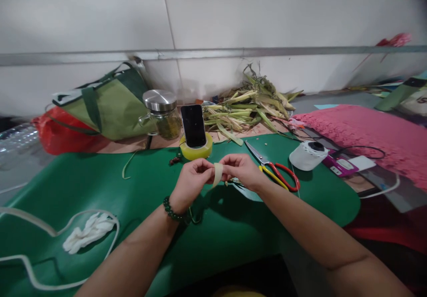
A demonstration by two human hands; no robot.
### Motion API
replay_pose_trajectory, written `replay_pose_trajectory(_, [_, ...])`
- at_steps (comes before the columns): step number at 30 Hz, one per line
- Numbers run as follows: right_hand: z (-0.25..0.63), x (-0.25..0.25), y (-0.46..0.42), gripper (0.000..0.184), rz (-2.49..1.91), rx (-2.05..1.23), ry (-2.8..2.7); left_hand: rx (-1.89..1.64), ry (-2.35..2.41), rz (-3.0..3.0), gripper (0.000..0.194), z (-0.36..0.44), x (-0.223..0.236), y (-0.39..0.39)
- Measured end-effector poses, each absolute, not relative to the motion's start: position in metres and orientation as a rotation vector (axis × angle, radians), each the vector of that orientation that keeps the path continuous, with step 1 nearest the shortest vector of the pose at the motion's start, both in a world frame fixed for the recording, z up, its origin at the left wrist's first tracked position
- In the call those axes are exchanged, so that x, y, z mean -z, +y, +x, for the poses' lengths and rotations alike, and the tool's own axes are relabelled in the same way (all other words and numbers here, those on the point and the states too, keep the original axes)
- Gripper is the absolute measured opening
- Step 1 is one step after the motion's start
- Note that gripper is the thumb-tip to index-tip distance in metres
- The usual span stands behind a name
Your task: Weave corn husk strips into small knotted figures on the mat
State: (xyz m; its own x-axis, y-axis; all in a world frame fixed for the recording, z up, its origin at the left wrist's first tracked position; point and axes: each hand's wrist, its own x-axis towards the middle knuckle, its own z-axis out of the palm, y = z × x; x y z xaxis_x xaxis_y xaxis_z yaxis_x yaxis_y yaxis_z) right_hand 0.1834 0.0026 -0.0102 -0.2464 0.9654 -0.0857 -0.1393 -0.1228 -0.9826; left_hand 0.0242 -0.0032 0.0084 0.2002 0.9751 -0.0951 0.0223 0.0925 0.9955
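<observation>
My left hand [193, 179], with a dark green bead bracelet [171, 209] at the wrist, is closed in a pinch on a pale yellow-green strip [218, 174], which looks like plant leaf. Fingertip to fingertip with it, my right hand [245, 171] pinches the same strip from the other side. The strip curves between the two hands above the green mat [253, 226]. Just right of my right hand lie scissors [274, 169] with red and yellow handles, blades half apart. Beneath that hand some small pale plant bits and a light sheet [247, 193] show in part.
A phone [193, 126] leans upright on a yellow tape roll [196, 151]. Behind are a glass jar [163, 119], a heap of dry leaves [253, 103] and a green bag [116, 114]. A white thread spool [307, 155] stands right; a white cable [30, 270] loops around crumpled tissue [89, 233] at left.
</observation>
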Motion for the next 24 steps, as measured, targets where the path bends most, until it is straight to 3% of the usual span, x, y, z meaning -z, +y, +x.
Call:
replay_pose_trajectory(12, [0.1784,0.0068,0.0043,0.029,-0.954,-1.522,-1.179,-0.990,1.064,1.282,0.020,0.0247,-0.0063,0.0020])
replay_pose_trajectory(19, [0.1818,0.0064,0.0074,0.040,-0.953,-1.720,-1.053,-1.002,1.019,1.250,0.026,0.0250,-0.0062,0.0012])
replay_pose_trajectory(24, [0.1829,0.0055,0.0056,0.036,-0.913,-1.722,-1.089,-1.039,1.026,1.285,0.026,0.0249,-0.0037,0.0016])
